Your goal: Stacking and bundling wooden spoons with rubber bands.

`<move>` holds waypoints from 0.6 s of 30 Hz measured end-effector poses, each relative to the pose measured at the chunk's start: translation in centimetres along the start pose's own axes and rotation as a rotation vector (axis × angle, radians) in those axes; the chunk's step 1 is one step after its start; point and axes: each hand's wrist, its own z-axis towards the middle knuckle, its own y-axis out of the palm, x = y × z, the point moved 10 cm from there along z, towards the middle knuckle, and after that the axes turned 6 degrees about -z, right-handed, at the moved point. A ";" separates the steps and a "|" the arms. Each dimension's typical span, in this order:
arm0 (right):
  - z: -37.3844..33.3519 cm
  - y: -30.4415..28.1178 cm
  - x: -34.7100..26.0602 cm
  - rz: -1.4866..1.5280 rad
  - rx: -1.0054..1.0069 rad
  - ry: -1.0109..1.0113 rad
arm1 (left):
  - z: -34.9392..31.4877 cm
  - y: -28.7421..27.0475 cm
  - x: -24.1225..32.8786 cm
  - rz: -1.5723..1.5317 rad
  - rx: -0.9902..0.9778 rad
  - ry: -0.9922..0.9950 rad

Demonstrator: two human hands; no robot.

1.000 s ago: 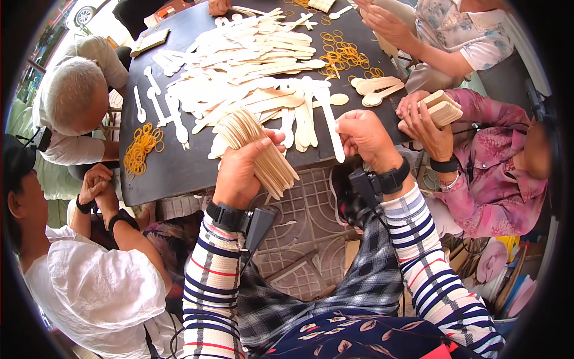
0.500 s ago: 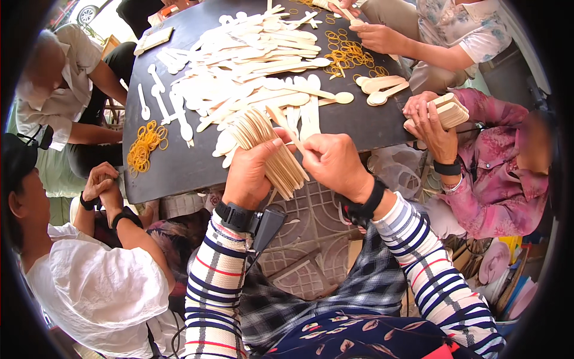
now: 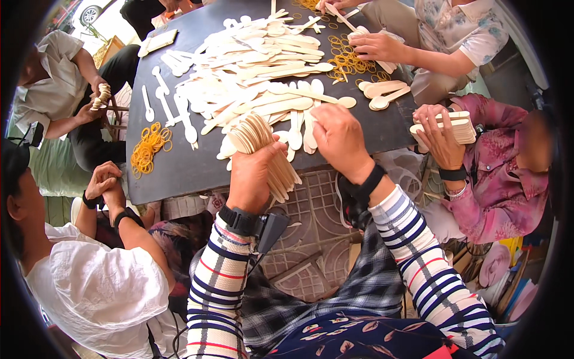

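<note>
My left hand (image 3: 254, 179) is wrapped round a thick bundle of wooden spoons (image 3: 272, 158), held tilted above my lap at the table's near edge, rounded ends up. To its right, my right hand (image 3: 344, 140) is closed in a pinch over the near edge of a big spoon pile (image 3: 257, 66). Its fingertips meet the pale spoons there, and what they grip, if anything, is hidden. Loose spoons (image 3: 294, 131) lie between my two hands on the dark table (image 3: 197, 170).
Yellow rubber bands lie in one heap (image 3: 149, 146) at the left and another (image 3: 350, 57) at the far right. Co-workers sit around the table; the person in pink on the right holds a spoon bundle (image 3: 457, 128). A patterned tile floor (image 3: 305, 209) shows below.
My right hand has moved away from the bundle, up to the pile; the spoon it held beside the bundle no longer shows in it. The left co-worker now holds a small bundle in view.
</note>
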 end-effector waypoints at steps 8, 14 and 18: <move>0.6 5.0 6.5 -0.305 -0.192 0.196 | -0.2 -1.0 0.3 -0.025 0.019 -0.019; 0.4 4.6 6.2 -0.368 -0.190 0.231 | -0.4 -1.5 1.1 -0.077 -0.016 -0.038; 0.3 3.1 6.3 -0.308 -0.059 0.194 | -0.4 -1.2 1.0 -0.104 -0.028 -0.030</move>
